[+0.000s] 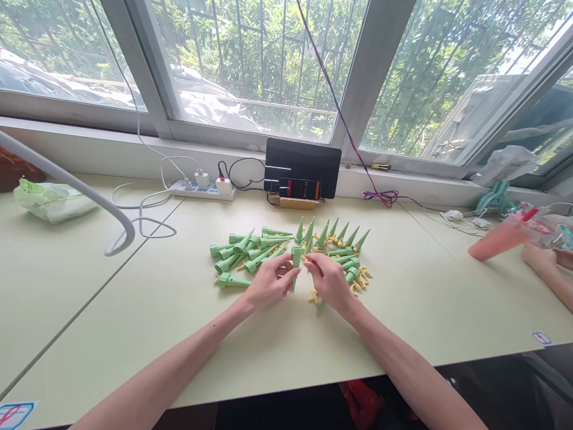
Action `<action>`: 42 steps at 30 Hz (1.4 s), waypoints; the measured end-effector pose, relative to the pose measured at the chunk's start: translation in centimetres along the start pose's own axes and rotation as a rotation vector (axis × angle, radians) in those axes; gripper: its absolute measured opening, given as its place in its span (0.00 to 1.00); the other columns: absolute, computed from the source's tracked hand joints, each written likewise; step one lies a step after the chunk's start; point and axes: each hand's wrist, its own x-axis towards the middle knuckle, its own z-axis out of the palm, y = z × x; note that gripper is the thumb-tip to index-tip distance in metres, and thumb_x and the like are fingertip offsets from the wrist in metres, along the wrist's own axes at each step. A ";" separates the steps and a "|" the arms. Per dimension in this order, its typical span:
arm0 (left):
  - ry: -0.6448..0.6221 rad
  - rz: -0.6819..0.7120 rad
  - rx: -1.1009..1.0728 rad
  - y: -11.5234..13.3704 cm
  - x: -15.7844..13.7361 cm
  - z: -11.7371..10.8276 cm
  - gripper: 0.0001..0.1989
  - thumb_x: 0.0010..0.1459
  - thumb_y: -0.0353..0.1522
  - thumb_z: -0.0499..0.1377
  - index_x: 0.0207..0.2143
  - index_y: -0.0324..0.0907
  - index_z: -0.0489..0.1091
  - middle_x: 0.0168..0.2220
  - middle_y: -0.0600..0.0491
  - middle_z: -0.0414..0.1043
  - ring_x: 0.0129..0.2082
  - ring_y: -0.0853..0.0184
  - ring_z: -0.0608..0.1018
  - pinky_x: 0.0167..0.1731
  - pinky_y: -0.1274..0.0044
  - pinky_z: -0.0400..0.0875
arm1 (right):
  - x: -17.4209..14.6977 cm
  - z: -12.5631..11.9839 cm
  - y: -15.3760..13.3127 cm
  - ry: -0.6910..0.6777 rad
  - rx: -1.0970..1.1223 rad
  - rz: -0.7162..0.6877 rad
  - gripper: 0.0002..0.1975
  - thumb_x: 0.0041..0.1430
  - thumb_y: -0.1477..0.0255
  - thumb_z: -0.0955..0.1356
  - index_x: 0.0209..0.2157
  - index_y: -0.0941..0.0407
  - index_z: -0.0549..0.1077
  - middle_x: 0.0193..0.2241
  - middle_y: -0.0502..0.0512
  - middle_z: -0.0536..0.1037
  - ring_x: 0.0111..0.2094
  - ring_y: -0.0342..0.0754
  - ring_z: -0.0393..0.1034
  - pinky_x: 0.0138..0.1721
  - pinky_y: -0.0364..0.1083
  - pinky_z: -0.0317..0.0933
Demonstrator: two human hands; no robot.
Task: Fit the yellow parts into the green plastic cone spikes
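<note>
While left hand (pixel 270 282) grips green spike (pixel 296 254), right hand (pixel 332 282) pinches yellow fitting (pixel 305 258) beside it. Joining appears in hand; alignment is likely required.

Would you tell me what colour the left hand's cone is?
The cone is light green; the head view shows it.

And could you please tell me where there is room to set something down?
Bare tabletop shows on the right between the green cones and the pink drink, and on the left between those cones and the table seam. It's crowded around the left hand and right hand.
</note>
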 end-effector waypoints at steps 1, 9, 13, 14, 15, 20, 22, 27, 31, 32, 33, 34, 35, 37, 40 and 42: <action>0.004 0.009 0.008 0.0 0.0 0.1 0.15 0.60 0.42 0.58 0.29 0.42 0.59 0.22 0.59 0.65 0.16 0.74 0.70 0.16 0.81 0.67 | 0.0 0.0 -0.1 0.005 0.004 -0.001 0.10 0.69 0.69 0.61 0.41 0.57 0.72 0.31 0.56 0.77 0.30 0.47 0.71 0.32 0.45 0.64; 0.070 0.056 0.071 0.0 -0.2 0.5 0.14 0.58 0.42 0.61 0.29 0.41 0.64 0.25 0.56 0.66 0.21 0.72 0.73 0.18 0.81 0.71 | 0.2 -0.2 -0.5 0.014 0.059 0.068 0.16 0.71 0.67 0.58 0.30 0.56 0.69 0.21 0.49 0.68 0.21 0.43 0.61 0.26 0.43 0.56; 0.107 0.134 0.141 -0.4 -0.1 0.5 0.14 0.59 0.42 0.60 0.29 0.40 0.67 0.31 0.54 0.64 0.26 0.72 0.74 0.22 0.80 0.77 | 0.2 -0.3 -0.6 0.017 0.070 0.093 0.17 0.71 0.67 0.58 0.28 0.55 0.66 0.19 0.47 0.64 0.20 0.42 0.57 0.25 0.42 0.53; 0.120 0.152 0.155 -0.5 -0.1 0.5 0.14 0.60 0.41 0.59 0.29 0.39 0.67 0.32 0.53 0.64 0.27 0.72 0.74 0.23 0.79 0.78 | 0.2 -0.3 -0.6 0.018 0.071 0.097 0.17 0.70 0.67 0.58 0.27 0.55 0.66 0.19 0.47 0.64 0.20 0.42 0.56 0.24 0.42 0.52; 0.131 0.169 0.170 -0.5 0.0 0.5 0.14 0.60 0.41 0.59 0.28 0.39 0.68 0.33 0.53 0.64 0.28 0.72 0.74 0.24 0.79 0.79 | 0.2 -0.3 -0.7 0.018 0.072 0.101 0.17 0.71 0.67 0.58 0.27 0.55 0.66 0.19 0.47 0.63 0.20 0.42 0.56 0.24 0.42 0.52; 0.152 0.229 0.234 -0.5 -0.1 0.6 0.11 0.61 0.39 0.57 0.31 0.40 0.69 0.36 0.52 0.65 0.30 0.72 0.75 0.28 0.78 0.80 | 0.3 -0.4 -1.1 0.027 0.090 0.099 0.17 0.71 0.67 0.58 0.28 0.55 0.66 0.19 0.47 0.64 0.20 0.42 0.56 0.24 0.42 0.52; 0.159 0.225 0.210 -0.2 -0.1 0.6 0.10 0.61 0.39 0.58 0.33 0.41 0.70 0.36 0.51 0.66 0.32 0.70 0.76 0.30 0.77 0.80 | 0.4 -0.4 -1.2 0.043 0.103 0.095 0.17 0.71 0.67 0.58 0.28 0.56 0.67 0.20 0.48 0.65 0.21 0.42 0.57 0.25 0.42 0.53; 0.223 0.093 -0.003 0.8 0.1 0.1 0.14 0.60 0.42 0.59 0.32 0.39 0.69 0.27 0.53 0.71 0.26 0.68 0.78 0.26 0.76 0.79 | 0.4 -0.5 -1.1 0.095 0.118 0.113 0.17 0.70 0.65 0.58 0.29 0.55 0.67 0.19 0.47 0.63 0.20 0.42 0.56 0.25 0.43 0.53; 0.124 -0.114 -0.130 1.4 0.1 -0.3 0.30 0.63 0.50 0.51 0.17 0.38 0.65 0.13 0.54 0.64 0.12 0.72 0.70 0.12 0.80 0.65 | 0.3 -0.4 -1.2 0.083 0.130 0.086 0.17 0.70 0.67 0.58 0.28 0.55 0.66 0.19 0.47 0.63 0.21 0.42 0.57 0.25 0.43 0.54; 0.084 -0.157 -0.161 1.5 0.1 -0.3 0.32 0.62 0.52 0.50 0.16 0.37 0.65 0.13 0.53 0.64 0.11 0.71 0.70 0.11 0.81 0.63 | 0.3 -0.4 -1.2 0.072 0.133 0.079 0.17 0.70 0.67 0.58 0.27 0.55 0.66 0.19 0.47 0.63 0.21 0.42 0.57 0.25 0.43 0.54; 0.043 -0.192 -0.192 1.5 0.1 -0.2 0.34 0.62 0.53 0.49 0.15 0.37 0.66 0.13 0.53 0.64 0.11 0.71 0.70 0.11 0.81 0.62 | 0.3 -0.3 -1.2 0.059 0.133 0.073 0.16 0.70 0.67 0.58 0.27 0.55 0.65 0.19 0.47 0.63 0.21 0.43 0.58 0.26 0.43 0.54; 0.005 -0.219 -0.220 1.5 0.1 -0.2 0.35 0.61 0.55 0.49 0.15 0.36 0.67 0.13 0.51 0.66 0.11 0.71 0.70 0.10 0.81 0.62 | 0.3 -0.3 -1.2 0.048 0.133 0.066 0.16 0.70 0.67 0.58 0.27 0.55 0.65 0.19 0.48 0.64 0.21 0.43 0.58 0.26 0.43 0.54; -0.028 -0.238 -0.242 1.5 0.1 -0.1 0.36 0.60 0.56 0.49 0.15 0.36 0.68 0.14 0.50 0.67 0.12 0.70 0.71 0.11 0.81 0.63 | 0.2 -0.3 -1.2 0.040 0.133 0.060 0.16 0.70 0.68 0.58 0.27 0.55 0.65 0.19 0.48 0.64 0.21 0.43 0.58 0.26 0.43 0.55; -0.074 -0.258 -0.269 1.3 0.2 0.0 0.37 0.59 0.58 0.49 0.16 0.35 0.70 0.16 0.48 0.70 0.12 0.70 0.72 0.12 0.80 0.64 | 0.2 -0.3 -1.1 0.030 0.135 0.044 0.16 0.70 0.68 0.58 0.27 0.54 0.65 0.20 0.48 0.64 0.21 0.43 0.58 0.26 0.43 0.55; -0.102 -0.263 -0.285 1.0 0.2 0.0 0.38 0.58 0.58 0.50 0.19 0.33 0.74 0.20 0.44 0.75 0.13 0.69 0.74 0.13 0.80 0.66 | 0.2 -0.3 -0.9 0.026 0.142 0.019 0.16 0.70 0.69 0.58 0.27 0.54 0.64 0.20 0.48 0.63 0.21 0.43 0.57 0.25 0.43 0.54; -0.106 -0.262 -0.296 0.9 0.2 -0.1 0.38 0.58 0.58 0.50 0.20 0.32 0.75 0.23 0.41 0.77 0.14 0.68 0.75 0.14 0.80 0.67 | 0.2 -0.3 -0.9 0.025 0.139 0.013 0.16 0.70 0.70 0.57 0.27 0.54 0.64 0.20 0.47 0.63 0.21 0.42 0.57 0.25 0.42 0.54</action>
